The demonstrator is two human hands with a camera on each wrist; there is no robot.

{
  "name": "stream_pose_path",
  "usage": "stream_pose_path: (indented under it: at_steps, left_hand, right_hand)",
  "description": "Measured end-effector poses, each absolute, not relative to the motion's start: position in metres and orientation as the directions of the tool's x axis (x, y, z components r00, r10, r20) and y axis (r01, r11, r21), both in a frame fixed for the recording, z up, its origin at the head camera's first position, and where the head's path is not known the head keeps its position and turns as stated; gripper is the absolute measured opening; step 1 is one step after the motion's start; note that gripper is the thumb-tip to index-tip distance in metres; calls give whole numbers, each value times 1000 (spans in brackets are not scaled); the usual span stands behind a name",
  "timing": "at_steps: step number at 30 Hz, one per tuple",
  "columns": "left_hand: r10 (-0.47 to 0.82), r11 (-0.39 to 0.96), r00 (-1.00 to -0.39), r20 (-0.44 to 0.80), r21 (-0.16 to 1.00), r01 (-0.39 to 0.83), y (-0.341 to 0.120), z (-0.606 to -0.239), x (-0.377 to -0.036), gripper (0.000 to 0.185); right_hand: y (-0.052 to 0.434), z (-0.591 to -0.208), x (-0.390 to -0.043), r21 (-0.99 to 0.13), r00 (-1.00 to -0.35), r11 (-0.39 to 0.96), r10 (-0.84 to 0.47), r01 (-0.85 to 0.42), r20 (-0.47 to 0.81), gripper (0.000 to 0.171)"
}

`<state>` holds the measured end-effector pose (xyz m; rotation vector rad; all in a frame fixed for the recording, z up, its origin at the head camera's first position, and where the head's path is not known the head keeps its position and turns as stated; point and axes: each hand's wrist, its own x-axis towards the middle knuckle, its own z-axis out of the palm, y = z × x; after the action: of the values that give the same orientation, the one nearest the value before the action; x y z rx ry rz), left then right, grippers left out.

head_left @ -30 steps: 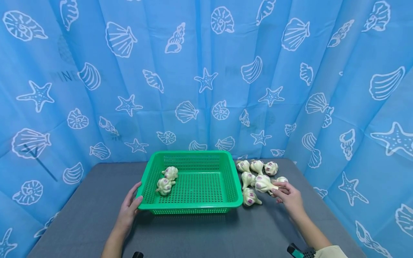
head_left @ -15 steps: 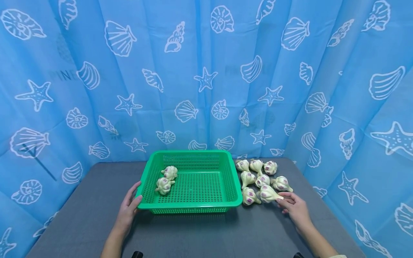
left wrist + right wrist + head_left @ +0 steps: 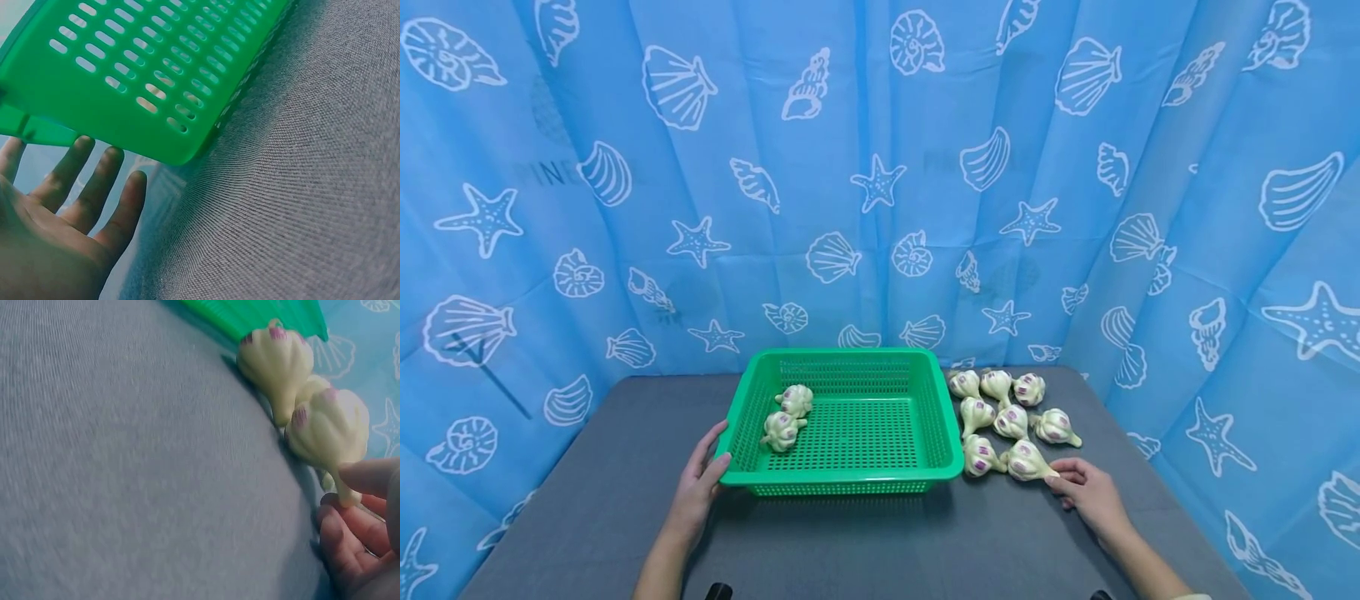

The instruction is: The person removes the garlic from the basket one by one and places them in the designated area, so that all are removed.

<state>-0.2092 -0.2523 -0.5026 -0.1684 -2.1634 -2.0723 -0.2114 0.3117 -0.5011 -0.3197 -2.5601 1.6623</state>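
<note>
My right hand [image 3: 1086, 492] pinches the stem of a garlic bulb [image 3: 1026, 461] at the front of the cluster. In the right wrist view, thumb and fingers meet round the stem of this bulb [image 3: 331, 428], which is whitish with purple patches. Another garlic bulb [image 3: 275, 359] lies just beyond it. My left hand [image 3: 695, 487] rests at the left rim of a green plastic basket [image 3: 850, 478]. Its fingers [image 3: 94, 190] are extended, with fingertips right at the rim in the left wrist view. Two garlic bulbs [image 3: 782, 432] lie inside the basket on the left.
Several more garlic bulbs [image 3: 997, 386] stand in rough rows to the right of the basket, one [image 3: 1056, 427] set a little apart. A grey cloth [image 3: 850, 550] covers the table. A blue shell-print curtain [image 3: 880, 208] encloses the back and sides.
My right hand has carried the garlic bulb toward the front right and down to the table, beside the front bulb of the cluster. The left hand and basket stay put.
</note>
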Motion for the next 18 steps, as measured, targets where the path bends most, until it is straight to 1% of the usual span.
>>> stream_pose_path:
  at_steps: [5,11,18]
  left_hand:
    - [-23,59,-983,181,982,180,-252,-502,-208,55]
    - [-23,54,-988,154,987,152,-250,-500,-208,56]
    - [-27,62,-981,191,980,189,-250,-499,-207,54]
  right_hand:
    - [318,-507,-213,-879,-981,459,189,133,-50,29]
    - [321,-509,-214,-884,-979,443,191,148,-68,31]
    - [322,-511,-216,-876,-971,446,219,184,-93,33]
